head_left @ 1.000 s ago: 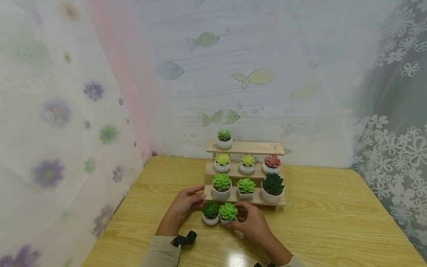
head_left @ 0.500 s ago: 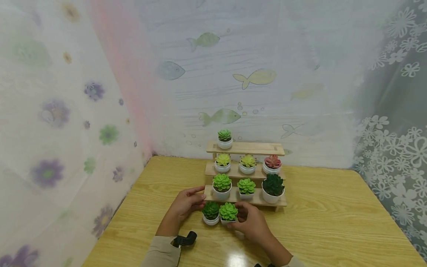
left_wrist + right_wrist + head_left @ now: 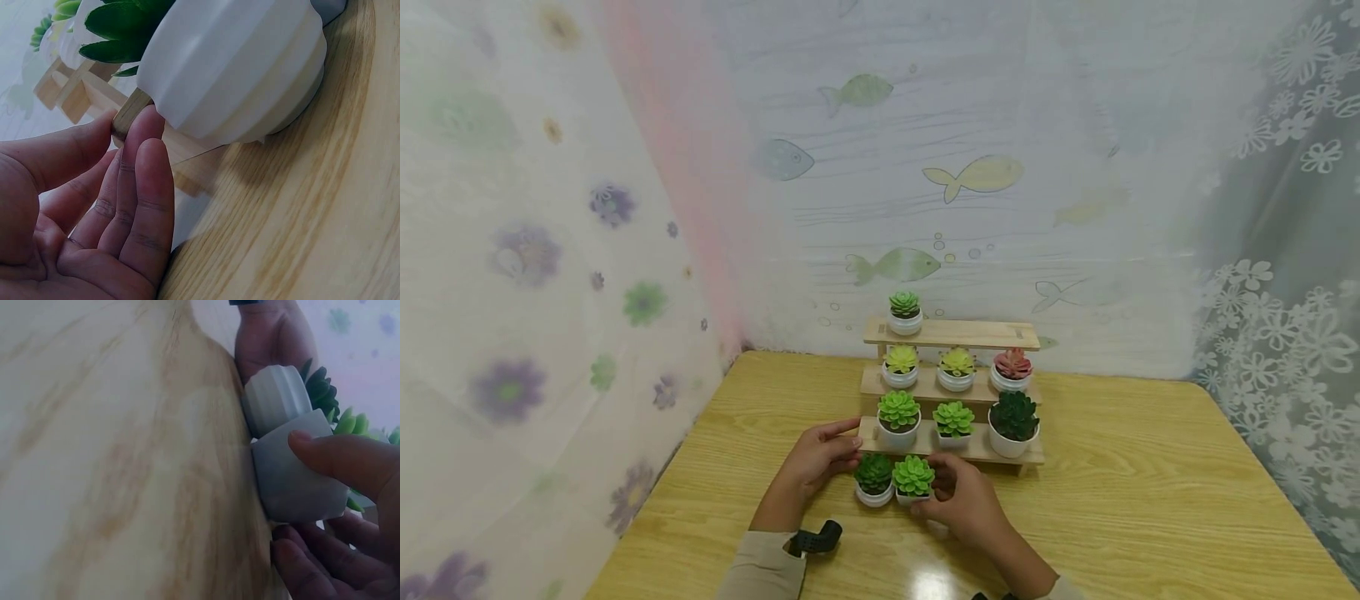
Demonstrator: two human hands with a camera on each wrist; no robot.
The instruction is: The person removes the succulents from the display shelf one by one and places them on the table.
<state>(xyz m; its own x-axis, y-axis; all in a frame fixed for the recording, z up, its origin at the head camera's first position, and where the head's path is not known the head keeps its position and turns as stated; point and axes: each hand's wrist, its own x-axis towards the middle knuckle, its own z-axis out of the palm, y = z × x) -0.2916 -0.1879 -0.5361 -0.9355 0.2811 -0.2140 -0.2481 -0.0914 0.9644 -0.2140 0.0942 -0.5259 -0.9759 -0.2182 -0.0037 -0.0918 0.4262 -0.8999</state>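
Observation:
At the left end of the wooden tiered stand [image 3: 988,448], my left hand [image 3: 818,457] pinches the lowest shelf board [image 3: 132,112] between thumb and fingers. My right hand [image 3: 967,498] holds a square white pot with a bright green succulent [image 3: 913,477], thumb on the near side [image 3: 300,478]. This pot stands on the table in front of the stand. Beside it on the left is a round ribbed white pot with a dark green succulent [image 3: 874,477]; no hand grips it. The right fingers behind the square pot are partly hidden in the head view.
Three potted succulents stand on the lowest shelf, including a large dark green one [image 3: 1013,417]. The middle shelf bears two yellow-green ones and a red one [image 3: 1012,367]. A single green succulent [image 3: 905,308] sits on the top shelf's left end. Patterned curtains [image 3: 880,208] hang behind the table [image 3: 1150,483].

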